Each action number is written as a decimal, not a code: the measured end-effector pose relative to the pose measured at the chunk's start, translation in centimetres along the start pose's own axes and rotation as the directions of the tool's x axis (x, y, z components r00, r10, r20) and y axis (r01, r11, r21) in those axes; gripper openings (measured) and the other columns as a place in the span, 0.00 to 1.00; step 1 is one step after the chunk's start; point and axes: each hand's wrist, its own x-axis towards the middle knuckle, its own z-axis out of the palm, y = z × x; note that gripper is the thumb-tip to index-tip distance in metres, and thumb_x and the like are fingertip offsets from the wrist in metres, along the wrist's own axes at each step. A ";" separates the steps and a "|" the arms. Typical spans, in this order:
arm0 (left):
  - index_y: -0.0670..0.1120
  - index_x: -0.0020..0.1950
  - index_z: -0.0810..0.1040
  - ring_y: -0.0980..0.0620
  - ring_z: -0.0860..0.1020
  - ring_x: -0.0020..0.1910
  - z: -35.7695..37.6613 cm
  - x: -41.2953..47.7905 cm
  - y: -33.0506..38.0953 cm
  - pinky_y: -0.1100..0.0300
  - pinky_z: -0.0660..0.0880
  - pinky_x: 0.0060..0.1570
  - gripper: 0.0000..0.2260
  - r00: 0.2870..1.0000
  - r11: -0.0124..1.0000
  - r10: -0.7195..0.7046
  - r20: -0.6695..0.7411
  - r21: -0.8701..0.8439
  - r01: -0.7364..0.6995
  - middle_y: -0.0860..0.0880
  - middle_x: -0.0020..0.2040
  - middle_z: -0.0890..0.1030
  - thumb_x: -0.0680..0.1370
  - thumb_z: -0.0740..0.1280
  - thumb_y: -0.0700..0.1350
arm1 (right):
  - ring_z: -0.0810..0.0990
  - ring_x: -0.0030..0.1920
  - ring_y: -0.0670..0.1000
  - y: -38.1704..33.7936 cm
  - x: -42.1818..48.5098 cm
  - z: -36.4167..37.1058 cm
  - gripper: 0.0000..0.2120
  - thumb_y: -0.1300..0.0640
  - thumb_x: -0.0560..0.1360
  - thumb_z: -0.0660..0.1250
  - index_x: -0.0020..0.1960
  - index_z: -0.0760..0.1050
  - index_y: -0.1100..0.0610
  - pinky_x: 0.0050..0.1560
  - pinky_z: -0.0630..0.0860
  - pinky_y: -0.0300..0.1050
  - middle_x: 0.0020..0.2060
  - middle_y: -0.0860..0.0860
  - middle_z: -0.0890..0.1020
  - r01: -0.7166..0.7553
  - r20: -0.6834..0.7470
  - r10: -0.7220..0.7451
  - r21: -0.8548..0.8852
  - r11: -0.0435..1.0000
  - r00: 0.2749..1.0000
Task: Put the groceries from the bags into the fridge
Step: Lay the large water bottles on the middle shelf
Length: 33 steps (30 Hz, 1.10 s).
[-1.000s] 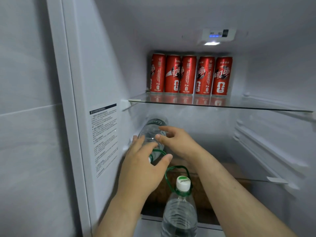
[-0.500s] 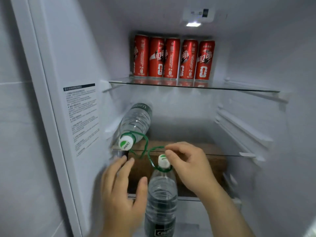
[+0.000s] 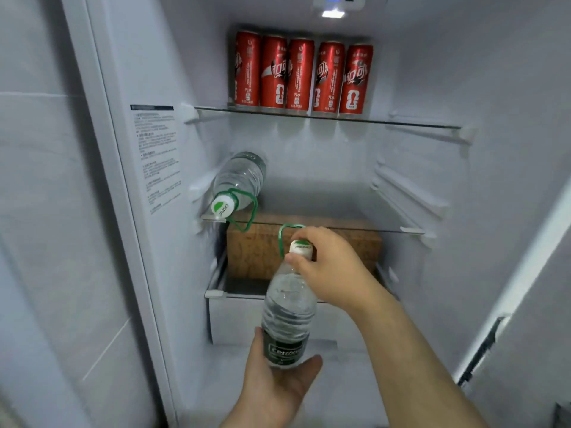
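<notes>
Second water bottle (image 3: 289, 307) held upright in front of fridge (image 3: 432, 72): left hand (image 3: 279, 383) cupping base, right hand (image 3: 332, 267) pinching cap; next, likely lay it beside first bottle (image 3: 239, 182), far-left middle shelf (image 3: 340, 227)

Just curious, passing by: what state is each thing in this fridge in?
Held water bottle: upright, capped, in both hands.
Left hand: grips its base.
Right hand: pinches its neck at the cap.
Second water bottle: capped, lying on middle shelf.
Red cans: upright, in a row on top shelf.
Fridge light: on.
</notes>
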 end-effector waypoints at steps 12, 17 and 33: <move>0.43 0.60 0.79 0.38 0.77 0.59 1.1 -4.9 -1.5 0.41 0.71 0.63 0.18 0.980 0.998 -0.065 0.188 0.009 0.064 0.38 0.56 0.82 0.79 0.61 0.54 | 0.77 0.40 0.44 -1.2 -10.7 -4.2 0.10 0.48 0.72 0.75 0.43 0.73 0.46 0.37 0.74 0.37 0.41 0.44 0.77 -0.111 -0.052 0.111 0.007 0.994 0.992; 0.40 0.60 0.80 0.38 0.80 0.52 1.3 -7.1 -2.2 0.45 0.75 0.58 0.19 0.970 0.967 -0.069 0.232 0.256 0.007 0.37 0.52 0.83 0.74 0.64 0.49 | 0.75 0.39 0.40 -1.8 -15.4 -6.8 0.09 0.42 0.69 0.71 0.40 0.76 0.46 0.36 0.71 0.35 0.37 0.39 0.78 -0.032 -0.131 0.029 -0.018 0.999 0.991; 0.43 0.54 0.82 0.39 0.84 0.47 2.3 -14.8 -3.6 0.43 0.78 0.55 0.19 0.933 0.736 0.116 0.341 0.602 -0.311 0.40 0.47 0.85 0.70 0.71 0.54 | 0.82 0.59 0.50 -0.5 -16.1 -6.5 0.26 0.53 0.73 0.68 0.70 0.71 0.58 0.52 0.78 0.43 0.59 0.52 0.83 -0.624 0.538 0.322 0.611 0.487 0.779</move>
